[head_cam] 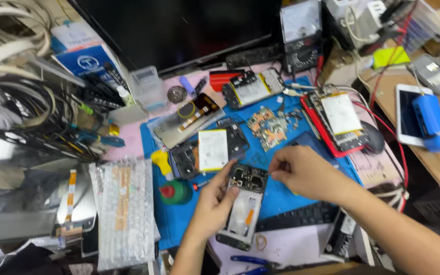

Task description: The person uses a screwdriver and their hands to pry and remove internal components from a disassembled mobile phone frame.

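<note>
Grip, left hand: left hand (pixel 214 202) clamps the opened phone (pixel 244 208) from its left edge, thumb across the frame and index finger stretched up toward the top end; the phone lies on the blue mat (pixel 281 196), tilted, back cover off.
Grip, right hand: right hand (pixel 301 173) is pinched shut at the fingertips (pixel 273 170) just above the phone's upper right corner; whatever sits between them is too small to tell, perhaps a screw or a fine tool.
Left of the grip: a bubble-wrapped flat pack (pixel 123 214), a green and red round holder (pixel 175 192) and a yellow-handled tool (pixel 162 162) lie on the bench (pixel 286 249).
Above the grip: a loose white battery (pixel 213 149) on a dark phone shell (pixel 232 142), and a heap of small loose parts (pixel 270 127) well apart from the work.
Right of the grip: a red-framed opened phone (pixel 339 125) and red wires (pixel 390 140).
Below the grip: a dark comb-like strip (pixel 301 216) just beside the phone's lower end.
Doing it well, a judgement: press the left hand flat so the frame cannot rock, keep the pinch low and steady over the board (pixel 250 178), and work straight down so nothing tiny drops onto the cluttered mat.
</note>
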